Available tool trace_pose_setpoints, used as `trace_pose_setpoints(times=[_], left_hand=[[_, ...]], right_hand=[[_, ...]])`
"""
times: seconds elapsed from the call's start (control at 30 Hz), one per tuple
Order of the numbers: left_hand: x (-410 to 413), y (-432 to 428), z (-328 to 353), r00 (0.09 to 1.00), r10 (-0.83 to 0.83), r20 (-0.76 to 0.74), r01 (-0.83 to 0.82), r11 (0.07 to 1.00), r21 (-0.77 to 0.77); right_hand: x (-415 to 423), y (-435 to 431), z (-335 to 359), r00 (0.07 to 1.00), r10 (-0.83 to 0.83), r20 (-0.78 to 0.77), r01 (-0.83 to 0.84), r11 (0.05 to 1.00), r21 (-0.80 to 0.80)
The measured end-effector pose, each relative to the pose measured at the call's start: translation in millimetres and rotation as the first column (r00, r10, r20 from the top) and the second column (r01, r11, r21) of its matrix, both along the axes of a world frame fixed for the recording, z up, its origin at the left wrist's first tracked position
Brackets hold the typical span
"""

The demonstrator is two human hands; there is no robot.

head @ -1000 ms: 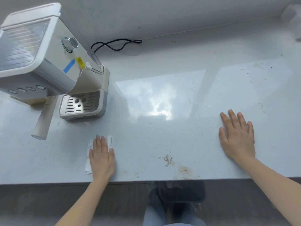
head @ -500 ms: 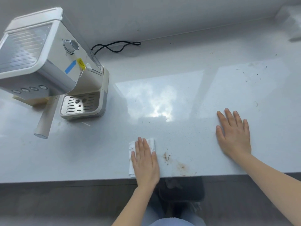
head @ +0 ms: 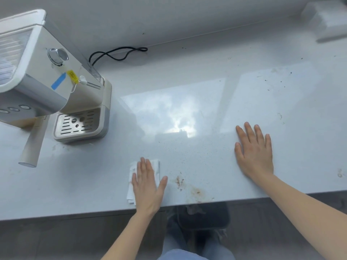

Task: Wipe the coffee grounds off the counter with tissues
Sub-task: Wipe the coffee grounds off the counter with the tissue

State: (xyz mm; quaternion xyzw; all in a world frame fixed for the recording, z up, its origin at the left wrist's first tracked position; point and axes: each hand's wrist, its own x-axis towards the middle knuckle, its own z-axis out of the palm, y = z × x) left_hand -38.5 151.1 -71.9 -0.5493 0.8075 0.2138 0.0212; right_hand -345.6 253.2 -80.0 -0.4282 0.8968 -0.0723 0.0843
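Left hand (head: 146, 184): flat, palm down, fingers straight and together, pressing on the tissue; thumb spread to the right.
Tissue (head: 156, 168): white, folded, on the counter near its front edge. The hand covers most of it; only strips past the fingertips and to the left of the palm show.
Right hand (head: 255, 152): flat on the bare counter, fingers straight and slightly spread, holding nothing; well apart from the tissue.
Coffee grounds (head: 179, 182): brown patch just to the right of the left thumb, not touching the tissue. A fainter smear (head: 196, 192) lies beside it at the front edge.
Counter (head: 187, 113): glossy and pale; window glare makes fine specks hard to tell apart.
Coffee machine (head: 47, 77): rear left, cut off by the left frame edge; drip tray (head: 78, 122) in view.
Cable (head: 116, 53): black loop behind the machine.
Top right corner: pale blurred object (head: 326, 21), cannot be identified.
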Motion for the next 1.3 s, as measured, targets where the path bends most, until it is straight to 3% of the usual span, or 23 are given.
trace_pose_setpoints(times=[0.23,0.5,0.57,0.63,0.73,0.83,1.0,1.2,1.3], left_hand=[[-76.7,57.4,6.0,0.983,-0.181,0.011,0.180,0.981,0.070],[-124.5,102.1,5.5,0.937,-0.341,-0.079,0.348,0.932,0.103],[-120.5,98.9,4.7,0.921,-0.364,-0.138,0.379,0.920,0.105],[-116.7,95.4,3.4,0.899,-0.393,-0.192,0.416,0.903,0.102],[-115.0,92.7,0.7,0.874,-0.433,-0.222,0.458,0.886,0.075],[-112.4,92.6,-0.9,0.849,-0.466,-0.249,0.489,0.872,0.037],[-104.4,93.2,4.0,0.850,-0.360,-0.385,0.406,0.913,0.043],[-70.1,87.5,5.7,0.793,-0.561,-0.237,0.557,0.826,-0.092],[-64.8,87.1,8.7,0.791,-0.556,-0.257,0.559,0.827,-0.067]], right_hand=[[1.2,-1.3,1.5,1.000,0.001,-0.004,-0.001,1.000,0.015],[0.4,-0.1,2.1,1.000,-0.004,0.020,0.004,1.000,-0.011],[0.4,-0.2,6.7,0.992,-0.038,0.121,0.048,0.996,-0.077],[9.1,2.7,19.2,0.941,-0.045,0.334,0.139,0.955,-0.261],[44.4,15.9,41.2,0.862,0.158,0.482,0.085,0.892,-0.444],[80.0,44.1,44.8,0.820,0.262,0.508,-0.068,0.928,-0.367],[97.7,68.5,30.5,0.868,0.284,0.408,-0.192,0.948,-0.252],[105.3,70.9,27.6,0.946,0.297,0.130,-0.304,0.952,0.037],[104.2,63.9,31.1,0.939,0.339,0.059,-0.343,0.936,0.080]])
